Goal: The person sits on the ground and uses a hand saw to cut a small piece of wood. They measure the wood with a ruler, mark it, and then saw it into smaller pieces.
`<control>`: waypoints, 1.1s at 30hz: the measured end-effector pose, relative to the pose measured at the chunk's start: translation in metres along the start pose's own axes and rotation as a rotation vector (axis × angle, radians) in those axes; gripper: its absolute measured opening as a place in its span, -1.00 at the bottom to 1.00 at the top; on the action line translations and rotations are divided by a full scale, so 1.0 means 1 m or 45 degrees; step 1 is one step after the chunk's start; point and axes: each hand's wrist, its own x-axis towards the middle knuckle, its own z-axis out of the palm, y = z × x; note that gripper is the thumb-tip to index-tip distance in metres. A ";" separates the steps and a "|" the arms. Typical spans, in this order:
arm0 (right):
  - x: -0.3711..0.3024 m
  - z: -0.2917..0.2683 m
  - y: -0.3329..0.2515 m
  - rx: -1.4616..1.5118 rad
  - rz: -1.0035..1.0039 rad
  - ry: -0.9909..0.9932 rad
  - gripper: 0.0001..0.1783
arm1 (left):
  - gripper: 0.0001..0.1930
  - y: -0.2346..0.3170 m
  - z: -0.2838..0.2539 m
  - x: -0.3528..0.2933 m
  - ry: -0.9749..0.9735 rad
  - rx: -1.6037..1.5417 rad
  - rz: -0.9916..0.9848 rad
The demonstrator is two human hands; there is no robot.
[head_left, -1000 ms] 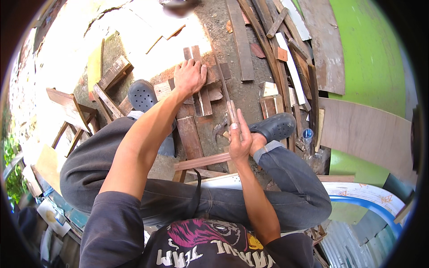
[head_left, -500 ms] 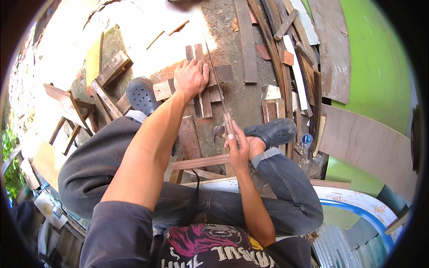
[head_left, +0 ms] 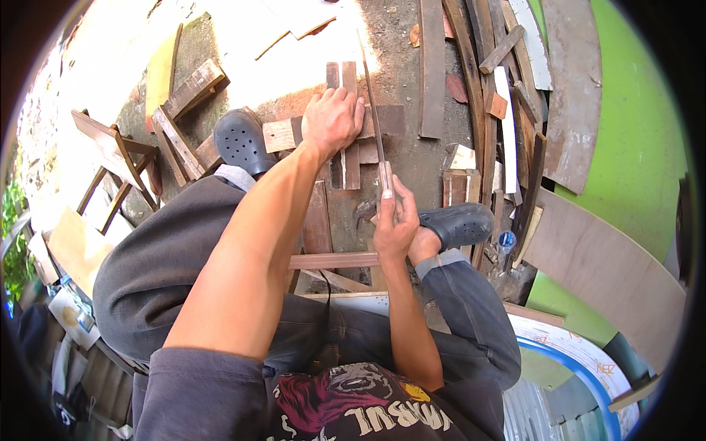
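My left hand (head_left: 332, 119) presses down on narrow wooden strips (head_left: 351, 175), which lie lengthwise across a crosswise board (head_left: 382, 120). Its fingers are curled over the wood, holding it to the ground. In my right hand (head_left: 396, 226) is a saw (head_left: 385, 175), gripped by its straight wooden handle. The long thin blade shows edge-on, pointing away from me along the right side of the strips and crossing the board. Its teeth cannot be made out. My feet, in dark clogs (head_left: 240, 141), rest on either side of the wood.
Long planks (head_left: 430, 73) and offcuts are heaped on the right, beside a green panel (head_left: 632, 110). A small wooden frame (head_left: 110, 151) and loose boards lie left. Close before me are a wooden bar (head_left: 334, 260) and a dark reddish plank (head_left: 317, 224).
The saw and my right hand have slid slightly forward, away from me. My left hand stays pressed on the strips. The whole view has shifted a little.
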 end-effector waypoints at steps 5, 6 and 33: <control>-0.041 -0.024 0.021 -0.139 -0.027 -0.024 -0.58 | -0.69 -0.002 -0.001 0.000 0.008 0.039 -0.056; -0.056 -0.035 0.023 -0.219 -0.055 -0.030 -0.58 | -0.69 -0.002 0.000 0.000 0.004 0.021 -0.044; -0.083 -0.027 0.032 0.015 0.046 0.050 -0.59 | -0.66 0.000 0.000 0.000 -0.052 -0.044 -0.104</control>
